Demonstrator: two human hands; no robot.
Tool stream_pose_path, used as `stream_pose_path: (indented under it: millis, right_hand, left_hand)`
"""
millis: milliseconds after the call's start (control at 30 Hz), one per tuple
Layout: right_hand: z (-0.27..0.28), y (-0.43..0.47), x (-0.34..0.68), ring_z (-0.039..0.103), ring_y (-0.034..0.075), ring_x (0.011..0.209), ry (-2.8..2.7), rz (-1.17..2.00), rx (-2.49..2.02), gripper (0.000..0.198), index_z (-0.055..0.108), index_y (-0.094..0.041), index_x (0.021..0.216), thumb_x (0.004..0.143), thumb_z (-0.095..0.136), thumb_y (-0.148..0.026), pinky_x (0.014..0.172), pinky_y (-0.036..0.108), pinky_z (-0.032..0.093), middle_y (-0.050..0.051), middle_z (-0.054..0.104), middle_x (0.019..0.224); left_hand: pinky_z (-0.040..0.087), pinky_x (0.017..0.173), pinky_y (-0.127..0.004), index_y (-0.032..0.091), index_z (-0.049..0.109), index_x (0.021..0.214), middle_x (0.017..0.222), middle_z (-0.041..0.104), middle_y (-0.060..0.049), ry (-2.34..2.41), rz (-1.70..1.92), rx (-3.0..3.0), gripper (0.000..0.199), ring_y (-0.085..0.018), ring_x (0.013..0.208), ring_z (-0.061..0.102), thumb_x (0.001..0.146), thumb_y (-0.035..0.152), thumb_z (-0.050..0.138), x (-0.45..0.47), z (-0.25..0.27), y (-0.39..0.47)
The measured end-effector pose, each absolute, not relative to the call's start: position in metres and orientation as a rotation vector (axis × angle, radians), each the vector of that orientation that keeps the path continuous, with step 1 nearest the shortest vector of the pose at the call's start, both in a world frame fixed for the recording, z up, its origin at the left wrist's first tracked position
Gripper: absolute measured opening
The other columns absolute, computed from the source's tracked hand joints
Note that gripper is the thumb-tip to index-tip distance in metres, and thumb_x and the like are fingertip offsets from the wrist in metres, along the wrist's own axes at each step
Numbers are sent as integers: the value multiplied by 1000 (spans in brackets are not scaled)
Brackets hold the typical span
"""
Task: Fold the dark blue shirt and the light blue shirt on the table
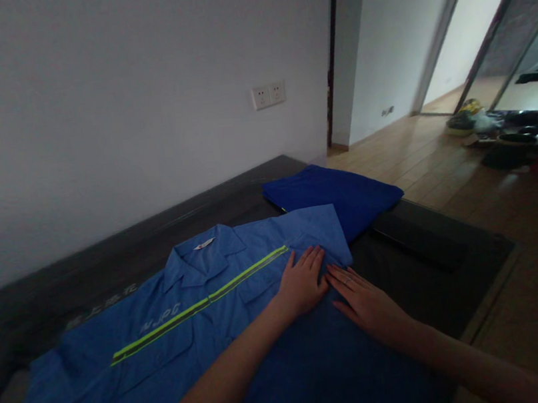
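A blue work shirt [171,357] with a yellow-green reflective stripe across the chest lies spread out, front side up, with its collar toward the wall. My left hand [304,282] rests flat on the shirt near the right-hand sleeve, fingers stretched out. Close beside it, my right hand [364,298] lies with extended fingers on the edge of the shirt just below that sleeve; a ring shows on one finger. The lower part of the shirt is dark and partly hidden by my forearms.
A folded darker blue garment [333,192] lies behind the sleeve on the dark table [439,257]. A flat black object [417,243] sits to the right. Behind is a white wall with sockets [269,96]; assorted items [516,131] stand on the wooden floor at far right.
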State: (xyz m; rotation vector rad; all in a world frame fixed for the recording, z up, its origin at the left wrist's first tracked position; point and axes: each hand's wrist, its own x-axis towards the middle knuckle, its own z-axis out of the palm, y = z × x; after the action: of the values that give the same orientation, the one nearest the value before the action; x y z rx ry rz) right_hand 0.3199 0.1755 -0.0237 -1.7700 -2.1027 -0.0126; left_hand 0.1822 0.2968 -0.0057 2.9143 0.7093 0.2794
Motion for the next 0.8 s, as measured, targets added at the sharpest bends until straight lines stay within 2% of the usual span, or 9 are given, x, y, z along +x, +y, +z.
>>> stream_pose_path:
  millis: [133, 200, 300, 400, 600, 700, 800]
  right_hand:
    - [1, 171, 315, 54, 29, 120, -2063, 20, -1790, 36, 63, -14, 120, 90, 46, -24, 104, 52, 41, 16, 58, 129]
    - [22, 167, 311, 60, 28, 112, -2038, 47, -1799, 31, 68, -18, 111, 90, 45, -22, 100, 51, 46, 12, 64, 121]
    - [53, 163, 306, 64, 25, 102, -1999, 86, -1776, 29, 68, -20, 106, 91, 44, -21, 93, 46, 51, 9, 68, 113]
    - [70, 166, 300, 65, 22, 98, -2013, 155, -1681, 29, 67, -21, 105, 90, 43, -16, 91, 41, 52, 7, 68, 109]
    - [73, 193, 260, 66, 20, 94, -2229, 338, -1398, 30, 67, -22, 102, 87, 43, -12, 87, 38, 52, 5, 69, 105]
    - [75, 213, 224, 65, 19, 93, -2376, 435, -1218, 29, 67, -22, 101, 87, 43, -11, 86, 35, 52, 5, 69, 104]
    - [76, 237, 184, 65, 19, 92, -2501, 520, -1065, 27, 68, -21, 99, 87, 46, -12, 85, 32, 50, 4, 69, 101]
  left_hand:
    - [24, 113, -51, 15, 49, 130, 136, 54, -10, 836, 366, 2856, 43, -24, 127, 47, 90, 25, 40, 195, 4, 294]
    - [31, 110, -47, 15, 58, 119, 124, 63, -10, 879, 396, 2807, 36, -23, 116, 56, 88, 19, 40, 202, 12, 299]
    - [41, 104, -36, 14, 60, 114, 120, 64, -9, 747, 455, 2740, 33, -19, 113, 57, 85, 15, 45, 201, 25, 319]
    - [42, 103, -33, 14, 58, 116, 123, 61, -9, 733, 637, 2646, 35, -18, 117, 54, 83, 14, 47, 173, 39, 346]
    - [39, 105, -36, 16, 61, 112, 118, 64, -8, 1120, 797, 2493, 31, -19, 116, 55, 84, 16, 46, 22, 55, 376]
    - [41, 103, -35, 17, 61, 112, 117, 64, -7, 1562, 788, 2344, 32, -19, 112, 57, 84, 18, 45, -88, 52, 369]
    - [38, 105, -34, 13, 60, 114, 122, 62, -9, 2075, 816, 2097, 35, -21, 117, 53, 83, 18, 45, -195, 45, 352]
